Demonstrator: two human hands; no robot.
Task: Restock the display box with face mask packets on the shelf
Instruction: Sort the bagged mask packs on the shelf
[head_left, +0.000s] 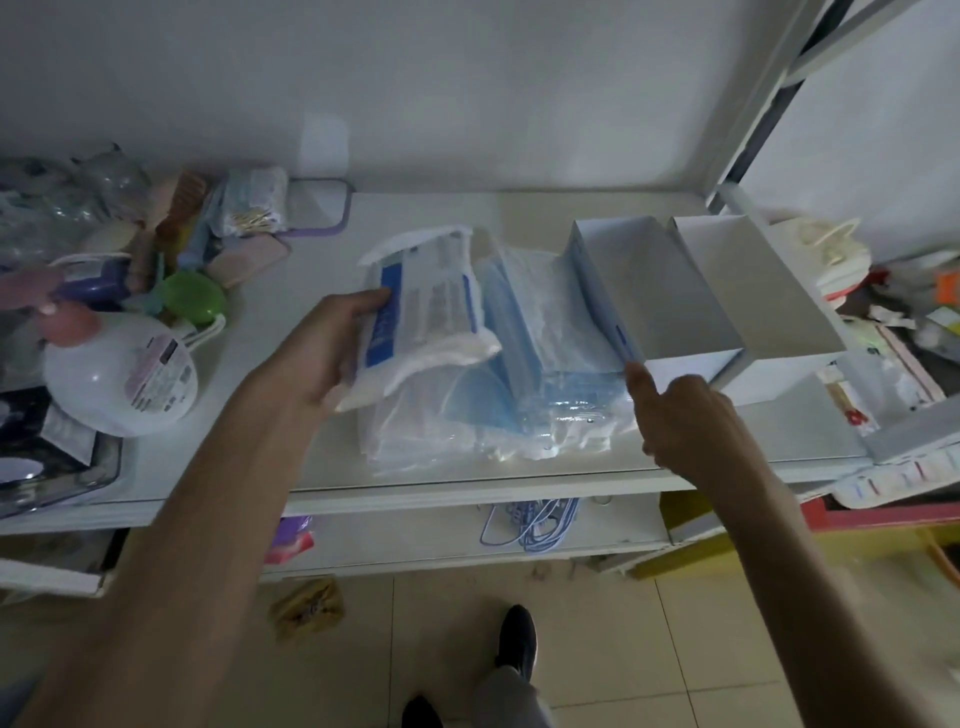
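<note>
An empty white display box (657, 291) with its lid folded open to the right stands on the white shelf (467, 208). Left of it lies a loose heap of blue face mask packets (540, 332) in clear plastic. My left hand (332, 343) grips a stack of white-and-blue face mask packets (426, 301) by its left edge, lifted a little above the heap. My right hand (680, 410) holds the box at its near left corner, the index finger against the front wall.
Toiletries crowd the shelf's left end: a white pump bottle (122, 374), a green round case (193, 297) and bagged items. Cluttered goods fill the right side beyond a shelf upright (769, 104). Blue cords (535, 525) hang below the shelf edge. My shoes show on the tiled floor.
</note>
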